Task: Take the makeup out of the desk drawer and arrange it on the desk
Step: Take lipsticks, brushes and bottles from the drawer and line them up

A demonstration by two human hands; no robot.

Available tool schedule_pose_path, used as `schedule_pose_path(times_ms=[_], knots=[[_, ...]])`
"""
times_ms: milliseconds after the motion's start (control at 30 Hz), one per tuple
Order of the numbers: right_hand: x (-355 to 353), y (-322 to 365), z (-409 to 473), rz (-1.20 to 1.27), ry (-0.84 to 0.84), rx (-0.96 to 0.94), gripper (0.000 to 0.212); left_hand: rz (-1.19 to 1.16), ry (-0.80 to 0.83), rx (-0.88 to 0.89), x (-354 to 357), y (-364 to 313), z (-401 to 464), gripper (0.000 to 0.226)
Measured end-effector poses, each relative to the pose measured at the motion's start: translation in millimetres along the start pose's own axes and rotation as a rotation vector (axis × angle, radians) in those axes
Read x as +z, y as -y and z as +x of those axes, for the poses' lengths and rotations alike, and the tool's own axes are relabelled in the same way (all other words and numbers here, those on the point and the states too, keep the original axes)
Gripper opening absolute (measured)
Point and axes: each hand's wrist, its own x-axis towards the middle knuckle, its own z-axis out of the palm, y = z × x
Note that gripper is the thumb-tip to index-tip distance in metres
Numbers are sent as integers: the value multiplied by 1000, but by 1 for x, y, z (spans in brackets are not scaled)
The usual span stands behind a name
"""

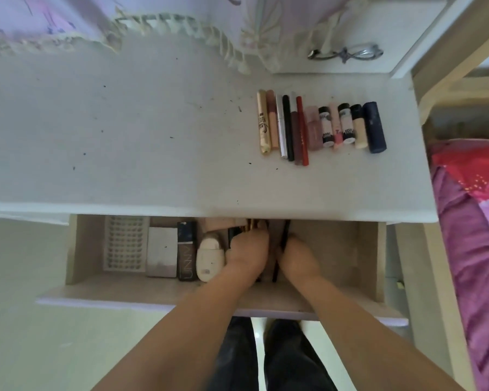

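Slim dark makeup brushes [280, 249] lie in the open drawer [336, 249], between both hands. Left hand [247, 251] and right hand [297, 256] curl onto them; exact grip unclear.

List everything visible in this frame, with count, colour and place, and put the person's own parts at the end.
desk: one, white, speckled with dark flecks, across the middle
row of makeup: about a dozen tubes and pencils, gold, pink, black, red, navy, side by side on the desk's right part
drawer: one, beige inside, pulled open below the desk
lash tray: one, white, drawer's left end
palette: one, grey-white, right of the tray
black box: one, beside the palette
white case: one, beside the box
brushes: several, dark, between the hands
left hand: in the drawer, gathering brushes
right hand: in the drawer, on the brushes
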Motion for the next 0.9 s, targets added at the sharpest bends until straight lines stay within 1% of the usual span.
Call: schedule_pose_path(times_ms=[100, 200, 267, 333, 400, 467, 533, 567, 633, 667, 733, 800, 867, 900], knots=[[-15, -4, 0, -11, -40, 6, 26, -66, 31, -41, -1, -3, 1, 36], [-35, -10, -12, -155, -45, -55, 26, -214, 42, -43, -12, -5, -12, 24], [-52, -15, -27, -303, 26, -126, 22, -366, 38, 9, -20, 0, -30, 18], [-71, -18, -48, -421, 136, -183, 18, -484, 26, 117, -30, 10, -54, 16], [-89, -18, -68, -477, 232, -236, 14, -582, -4, 177, -44, 22, -77, 17], [-110, -7, -86, -451, 267, -303, 10, -716, -47, 151, -71, 37, -93, 10], [-135, 19, -98, -323, 234, -354, 14, -842, -126, 97, -106, 52, -94, 9], [-145, 35, -98, -234, 190, -376, 13, -866, -174, 78, -123, 60, -88, 9], [-160, 73, -84, -90, 64, -416, 10, -859, -263, 52, -157, 74, -64, 7], [-164, 94, -72, -48, 3, -426, 13, -842, -292, 35, -172, 80, -47, 4], [-166, 133, -42, -10, -84, -394, 17, -794, -317, -8, -195, 86, -7, 3], [-162, 163, -9, -33, -158, -331, 26, -745, -300, -26, -211, 89, 33, 7], [-157, 183, 16, -86, -200, -264, 34, -704, -266, -31, -221, 87, 62, 14], [-153, 189, 25, -112, -201, -234, 34, -697, -252, -28, -224, 86, 74, 18]])
